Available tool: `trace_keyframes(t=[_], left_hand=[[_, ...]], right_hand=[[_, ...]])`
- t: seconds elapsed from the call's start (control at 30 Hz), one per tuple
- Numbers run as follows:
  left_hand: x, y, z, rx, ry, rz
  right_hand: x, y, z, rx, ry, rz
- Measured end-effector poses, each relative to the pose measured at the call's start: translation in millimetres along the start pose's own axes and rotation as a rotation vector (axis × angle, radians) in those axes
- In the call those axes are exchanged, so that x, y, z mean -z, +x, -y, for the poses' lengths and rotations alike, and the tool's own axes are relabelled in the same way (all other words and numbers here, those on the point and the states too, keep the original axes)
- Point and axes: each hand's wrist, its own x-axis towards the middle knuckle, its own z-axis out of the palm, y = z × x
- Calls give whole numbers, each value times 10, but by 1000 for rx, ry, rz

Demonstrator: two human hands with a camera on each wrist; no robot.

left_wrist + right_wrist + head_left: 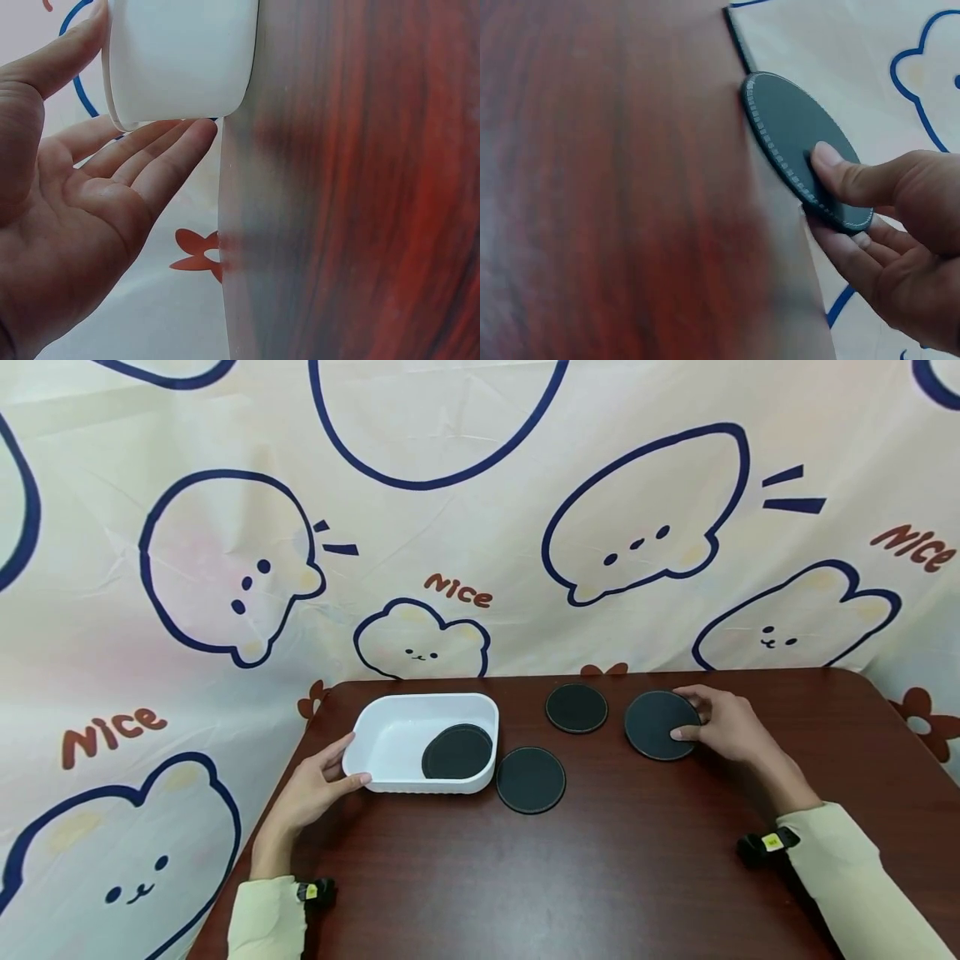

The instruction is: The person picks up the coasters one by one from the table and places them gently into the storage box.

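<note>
My right hand [722,720] pinches a round dark coaster [655,727] by its right edge, thumb on top and fingers beneath. In the right wrist view the coaster [791,142] tilts and shows light stitching around its rim. At the left end of a white rectangular plastic container [390,695], my left hand [311,787] grips it with the thumb at the near corner and the fingers along the end wall. One dark coaster [457,752] lies inside the container, toward its right side. From the left wrist view, the fingertips meet the white wall [180,60].
Two more dark coasters lie on the brown wooden table [540,885]: one coaster [531,780] close by the container's right side, another coaster [576,707] farther back. Behind the table hangs a pale cloth [465,543] with blue-outlined cartoon figures.
</note>
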Motion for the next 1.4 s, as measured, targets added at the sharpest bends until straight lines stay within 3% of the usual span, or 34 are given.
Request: trace_keyframes(t=[0.33,0.73,0.97,1.4], left_hand=[[0,38,-34,-7,2,5],[6,28,-51,-5,17,18],[-17,24,-45,-1,15,21],[-10,-5,-11,0,17,18]], right_hand=[[210,-127,-65,-90,264,96],[374,-255,-158,-184,459,90],[428,-293,-173,-190,593,101],[487,-358,-166,-192,694,110]])
